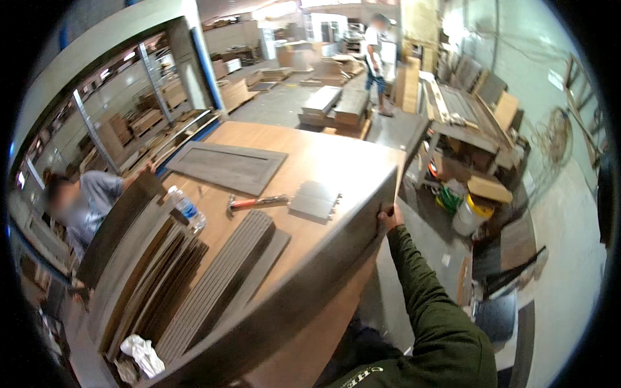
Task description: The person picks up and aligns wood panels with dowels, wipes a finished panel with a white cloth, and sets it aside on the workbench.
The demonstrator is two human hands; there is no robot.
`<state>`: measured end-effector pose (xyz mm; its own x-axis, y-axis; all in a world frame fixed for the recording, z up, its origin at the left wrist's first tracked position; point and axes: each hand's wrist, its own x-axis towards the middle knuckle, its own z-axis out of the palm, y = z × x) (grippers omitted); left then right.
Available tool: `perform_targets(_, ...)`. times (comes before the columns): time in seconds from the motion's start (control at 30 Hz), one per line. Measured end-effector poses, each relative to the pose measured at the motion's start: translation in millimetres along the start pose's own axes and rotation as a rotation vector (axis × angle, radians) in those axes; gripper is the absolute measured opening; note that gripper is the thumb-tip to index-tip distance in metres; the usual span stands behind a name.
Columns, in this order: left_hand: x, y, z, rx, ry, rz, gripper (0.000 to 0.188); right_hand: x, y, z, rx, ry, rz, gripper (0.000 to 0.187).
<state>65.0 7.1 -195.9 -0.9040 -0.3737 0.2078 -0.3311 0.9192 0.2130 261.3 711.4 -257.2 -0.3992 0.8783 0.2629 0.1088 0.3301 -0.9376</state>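
My right hand (390, 218), at the end of a dark green sleeve, is closed on the far end of a long grey wooden panel (304, 278). The panel stands on edge along the near side of a wood-topped table (336, 147) and runs down to the lower left. My left hand is not in view. On the table beyond the panel lie a stack of grooved grey strips (223, 278), a hammer (259, 202) with a red handle, a small stack of light grey pieces (314, 200) and a framed grey door panel (226, 165).
At left a co-worker (97, 200) holds a dark board (123, 226) beside a row of upright boards (145, 284). A water bottle (187, 210) and white cloth (142, 355) are near. At right are a bucket (471, 220) and workbench (469, 116). Another person (375, 61) stands farther back.
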Motion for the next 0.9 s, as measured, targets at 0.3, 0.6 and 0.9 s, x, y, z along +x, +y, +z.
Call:
perform_targets(0.3,-45.4,161.9,-30.3,-0.602,-0.246,0.115,0.044,-53.5,65.7,-282.3,-0.506,0.349,0.448,0.111)
perform_targets(0.6,-187.7,590.6,-34.5,-0.319,-0.425,0.852,0.067,-139.9,158.5,-497.7,-0.66,0.723,1.324,0.114)
perform_targets(0.9,-239.4,725.8,-65.2,-0.693,-1.309,1.169,0.033,-218.7,200.3,-496.7,-0.217,1.351,1.358,0.083)
